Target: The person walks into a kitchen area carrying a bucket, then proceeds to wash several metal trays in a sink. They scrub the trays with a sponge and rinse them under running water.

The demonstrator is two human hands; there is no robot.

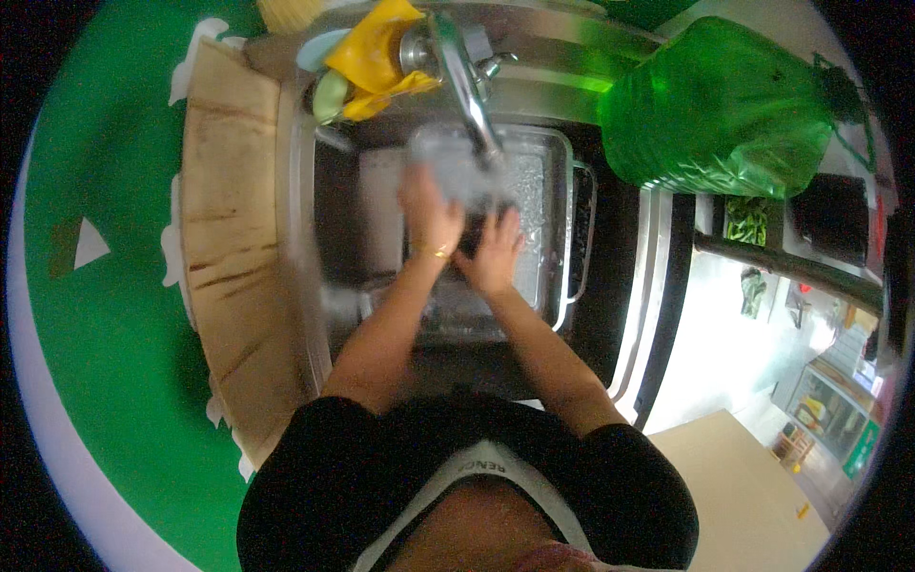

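A chrome faucet [465, 93] reaches over the sink [336, 257], where a clear rectangular container [532, 236] with handles lies under it. My left hand [429, 214], with a gold-coloured bracelet at the wrist, is blurred beside a pale, blurred thing [450, 161] below the spout; whether it holds that thing cannot be told. My right hand [493, 250] is over the container, its fingers apart and nothing seen in it. Beneath both hands the details are blurred.
Behind the sink, a yellow cloth [375, 50] and a pale green oval thing [331, 96] lie left of the faucet. A large green plastic container [715, 114] stands at the back right. A wooden board [232, 193] runs along the left side, beside a green wall.
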